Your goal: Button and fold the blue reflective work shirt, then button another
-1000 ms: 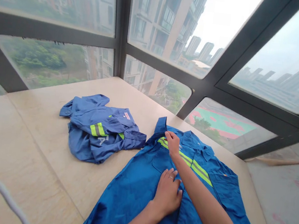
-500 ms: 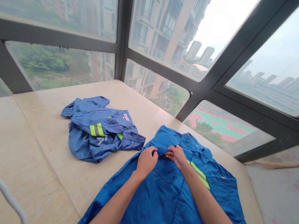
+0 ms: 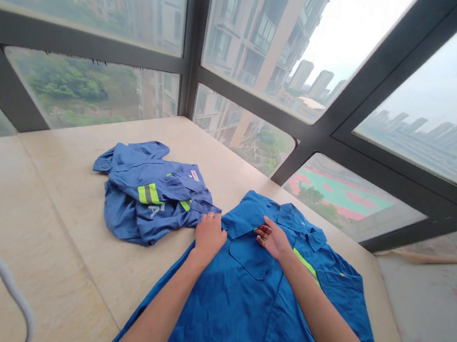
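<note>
A bright blue work jacket (image 3: 232,304) lies spread front side up, with its collar towards the window and a yellow-green reflective stripe across the chest. My left hand (image 3: 208,238) is at the jacket's left edge by the shoulder, fingers bent over the fabric and thumb on the near side; its fingertips are partly hidden. My right hand (image 3: 274,240) is over the chest beside the folded-over cloth above the pocket, thumb apart and fingers loosely curled. A second, duller blue work jacket (image 3: 128,172) lies crumpled to the left, its cuff close by my left fingers.
Both garments lie on a beige stone ledge (image 3: 54,266) with a seam across it. Dark-framed windows (image 3: 256,110) border the far side. A white cable (image 3: 10,283) curves across the lower left. A pale patterned wall (image 3: 440,313) stands at the right.
My left hand has moved left from the chest cloth to the jacket's outer edge. My right hand has stayed near the same place, its thumb now lifted away from its fingers.
</note>
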The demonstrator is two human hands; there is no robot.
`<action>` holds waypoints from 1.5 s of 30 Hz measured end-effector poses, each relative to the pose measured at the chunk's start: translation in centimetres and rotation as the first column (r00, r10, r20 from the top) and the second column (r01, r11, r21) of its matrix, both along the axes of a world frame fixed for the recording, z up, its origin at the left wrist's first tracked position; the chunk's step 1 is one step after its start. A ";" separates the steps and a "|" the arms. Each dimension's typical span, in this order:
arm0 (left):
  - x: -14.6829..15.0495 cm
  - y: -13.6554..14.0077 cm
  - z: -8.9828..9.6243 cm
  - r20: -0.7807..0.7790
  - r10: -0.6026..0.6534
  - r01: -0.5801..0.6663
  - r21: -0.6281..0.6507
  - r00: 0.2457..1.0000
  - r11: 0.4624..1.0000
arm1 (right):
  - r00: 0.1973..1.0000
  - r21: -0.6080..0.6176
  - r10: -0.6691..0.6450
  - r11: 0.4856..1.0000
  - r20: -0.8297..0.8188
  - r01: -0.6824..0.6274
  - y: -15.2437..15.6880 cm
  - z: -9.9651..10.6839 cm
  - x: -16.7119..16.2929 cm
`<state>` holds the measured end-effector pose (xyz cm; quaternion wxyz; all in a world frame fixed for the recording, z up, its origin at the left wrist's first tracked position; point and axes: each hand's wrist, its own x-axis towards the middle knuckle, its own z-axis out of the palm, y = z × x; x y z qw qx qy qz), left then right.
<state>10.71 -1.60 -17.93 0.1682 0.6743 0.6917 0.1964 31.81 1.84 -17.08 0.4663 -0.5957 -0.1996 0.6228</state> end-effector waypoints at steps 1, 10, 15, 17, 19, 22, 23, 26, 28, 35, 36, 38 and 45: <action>-0.4 0.3 0.0 0.008 -0.004 0.004 -0.020 1.000 1.000 | 1.000 -0.017 -0.004 1.000 -0.024 0.004 0.0 0.1 0.1; -3.4 4.1 -0.6 0.330 -0.005 0.084 -0.226 0.944 0.970 | 0.990 0.054 -0.088 0.995 0.114 0.082 -1.9 -1.1 1.1; -3.1 4.0 -0.4 0.293 0.015 0.052 -0.220 0.956 0.974 | 0.939 0.055 -0.055 0.998 0.338 0.039 -2.0 -1.3 1.4; -2.9 3.6 -0.3 0.277 0.029 0.031 -0.208 0.960 0.978 | 0.889 0.092 -0.111 0.993 0.444 0.078 -2.0 -1.2 1.6; -2.8 3.1 -0.3 0.274 0.034 0.022 -0.198 0.961 0.980 | 0.747 0.236 -0.219 0.968 0.627 0.086 -1.7 -0.9 1.7; -2.6 2.4 -0.3 0.281 0.045 0.006 -0.176 0.959 0.984 | 0.434 0.425 -0.338 0.897 0.835 -0.120 -0.6 -0.1 0.8; -2.4 2.2 -0.3 0.272 0.045 -0.001 -0.162 0.961 0.987 | 0.387 0.437 -0.337 0.875 0.858 -0.207 0.1 0.1 0.1; -1.4 1.6 0.1 0.152 0.059 -0.052 -0.049 0.987 0.997 | 0.327 0.377 -0.245 0.814 0.913 -0.441 2.8 0.2 -2.4; -0.4 1.0 0.4 0.040 0.060 -0.064 0.100 0.997 0.993 | 0.128 0.209 -0.166 0.764 0.978 -0.611 4.6 -0.5 -4.1; 1.7 -2.1 -2.4 -0.212 -0.228 0.272 0.209 0.950 0.939 | -0.277 -0.276 0.117 0.708 0.954 -0.650 8.0 -4.6 -6.2; 1.6 -2.4 -3.1 -0.219 -0.230 0.272 0.186 0.948 0.944 | -0.280 -0.274 0.112 0.707 0.953 -0.651 8.1 -4.9 -6.1; 1.4 -2.7 -4.1 -0.220 -0.214 0.255 0.179 0.952 0.950 | -0.280 -0.259 0.090 0.708 0.956 -0.657 8.2 -5.3 -5.8; 1.1 -2.9 -4.9 -0.212 -0.099 0.147 0.226 0.972 0.963 | -0.294 -0.273 0.121 0.782 0.948 -0.560 9.7 -5.3 -4.8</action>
